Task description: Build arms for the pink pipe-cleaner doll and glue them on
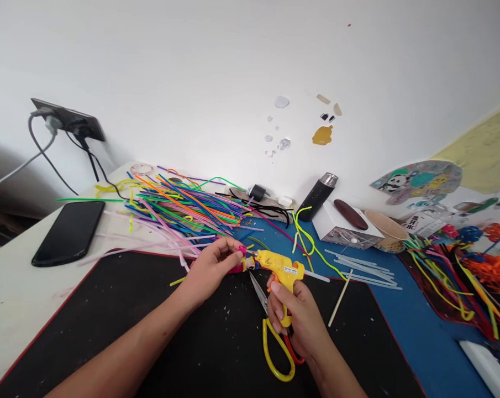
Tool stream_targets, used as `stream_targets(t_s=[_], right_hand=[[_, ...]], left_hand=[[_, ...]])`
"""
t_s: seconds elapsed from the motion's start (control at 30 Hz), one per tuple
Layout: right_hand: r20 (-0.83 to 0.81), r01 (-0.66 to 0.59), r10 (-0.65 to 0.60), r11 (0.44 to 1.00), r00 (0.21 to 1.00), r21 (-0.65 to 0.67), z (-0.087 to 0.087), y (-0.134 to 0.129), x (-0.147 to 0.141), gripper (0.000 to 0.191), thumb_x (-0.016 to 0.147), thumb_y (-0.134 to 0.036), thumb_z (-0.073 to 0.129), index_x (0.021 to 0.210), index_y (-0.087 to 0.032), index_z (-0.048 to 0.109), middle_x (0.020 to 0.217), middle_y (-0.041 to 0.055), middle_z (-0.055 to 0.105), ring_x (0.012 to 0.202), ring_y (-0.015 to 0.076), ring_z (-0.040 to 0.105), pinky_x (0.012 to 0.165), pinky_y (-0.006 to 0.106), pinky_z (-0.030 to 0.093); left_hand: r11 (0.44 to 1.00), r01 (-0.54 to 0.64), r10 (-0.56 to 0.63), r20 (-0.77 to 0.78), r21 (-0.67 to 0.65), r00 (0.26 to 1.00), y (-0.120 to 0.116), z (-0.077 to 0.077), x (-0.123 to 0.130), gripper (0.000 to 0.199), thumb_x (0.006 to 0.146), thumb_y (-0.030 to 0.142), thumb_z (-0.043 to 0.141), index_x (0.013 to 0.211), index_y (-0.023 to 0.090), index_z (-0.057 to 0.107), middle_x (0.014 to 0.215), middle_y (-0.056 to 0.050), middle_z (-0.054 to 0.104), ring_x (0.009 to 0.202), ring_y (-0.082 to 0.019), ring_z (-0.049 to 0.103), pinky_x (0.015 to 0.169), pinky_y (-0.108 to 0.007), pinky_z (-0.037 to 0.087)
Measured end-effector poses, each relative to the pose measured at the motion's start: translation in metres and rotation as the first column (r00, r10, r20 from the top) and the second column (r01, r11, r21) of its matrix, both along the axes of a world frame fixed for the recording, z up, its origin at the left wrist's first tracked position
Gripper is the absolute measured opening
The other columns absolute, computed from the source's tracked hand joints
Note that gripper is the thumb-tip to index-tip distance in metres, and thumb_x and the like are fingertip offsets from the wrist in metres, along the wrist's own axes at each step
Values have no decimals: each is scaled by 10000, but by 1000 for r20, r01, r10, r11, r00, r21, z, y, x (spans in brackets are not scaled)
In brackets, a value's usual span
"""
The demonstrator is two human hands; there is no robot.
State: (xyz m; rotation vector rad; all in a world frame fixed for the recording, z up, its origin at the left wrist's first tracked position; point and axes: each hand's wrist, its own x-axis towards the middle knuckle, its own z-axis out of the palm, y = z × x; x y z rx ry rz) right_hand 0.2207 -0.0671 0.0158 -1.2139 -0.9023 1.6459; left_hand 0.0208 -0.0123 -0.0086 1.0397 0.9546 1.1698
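Pink piece [238,260] half hidden behind left hand [210,271] fingers

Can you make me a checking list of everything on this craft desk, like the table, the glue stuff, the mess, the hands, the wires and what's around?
Surface: black mat with a red edge on a pale table; blue mat to its right.
Job's things: yellow glue gun, nozzle at a small pink piece.
Clutter: pipe cleaners piled behind, scissors under the gun, clear glue sticks, phone, black flask, white box.
Hands: left hand pinches the pink piece; right hand grips the gun.
Cables: plugs and cords at a wall socket.
Surroundings: white wall with glue marks; panda fan.
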Motion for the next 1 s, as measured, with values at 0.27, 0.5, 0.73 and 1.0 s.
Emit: stream_targets(t_s=[0.27,0.5,0.73,1.0], right_hand=[[66,-49,50,999,997,-21,-1,0,1,481,822,-586,821,943,-159,636,516,-49,590,344,88,498,343,161,250],[198,-35,27,999,980,34,-1,-1,-2,524,837,-604,797,1026,-126,693,440,-83,507,354,82,435,416,194,311],[298,-46,1,988,955,147,2,1,2,552,863,-666,743,621,-203,564,409,-69,414,362,95,408,442,248,358],[587,-14,-102,982,803,190,-5,-7,-1,608,938,-603,651,501,-240,435,402,-48,394,401,107,369,430,247,326]], left_hand=[[1000,18,-17,8,-18,1000,0,-1,0,325,812,454,805,955,194,674,887,-19,666,832,-188,622,809,-322,506],[1000,15,-15,8,-6,1000,1,-3,0,304,805,423,800,941,191,659,866,-5,652,808,-171,607,775,-304,499],[1000,13,-13,-34,11,999,1,-3,0,304,845,448,771,957,191,655,821,8,638,769,-165,617,746,-301,494],[998,10,-5,-73,65,997,1,-11,1,262,888,426,726,982,194,647,890,-11,664,826,-180,639,789,-327,525]])
